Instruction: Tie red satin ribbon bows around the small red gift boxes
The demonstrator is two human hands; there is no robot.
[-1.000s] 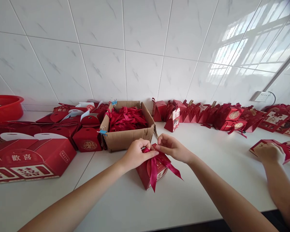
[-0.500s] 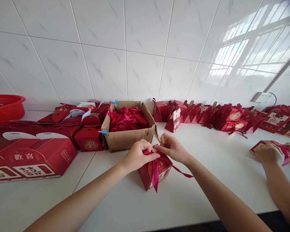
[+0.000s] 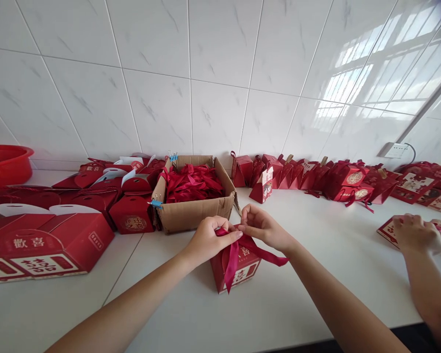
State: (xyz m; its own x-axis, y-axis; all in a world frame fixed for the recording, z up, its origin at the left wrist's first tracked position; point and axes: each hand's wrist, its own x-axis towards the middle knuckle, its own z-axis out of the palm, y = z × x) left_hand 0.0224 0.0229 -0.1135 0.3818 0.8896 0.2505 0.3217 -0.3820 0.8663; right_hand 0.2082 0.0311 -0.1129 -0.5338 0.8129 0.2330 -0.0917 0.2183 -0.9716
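Note:
A small red gift box with white and gold print stands on the white table, right in front of me. Over its top runs a dark pink ribbon, with one tail hanging down the front and another stretching to the right. My left hand pinches the ribbon at the top of the box, thumb against fingers. Close beside it, my right hand is closed in a pinch on the ribbon too. The hands hide the middle of the ribbon and part of the box top.
Behind the box stands a cardboard box full of loose ribbons. A larger red carton and several others sit at left, near a red basin. Finished-looking red boxes line the wall. At right, another person's hand works on a box.
The right ribbon tail now lies broader and higher across the box, and the front tail has swung slightly left. My right hand has shifted a little. The other person's hands have moved over their box.

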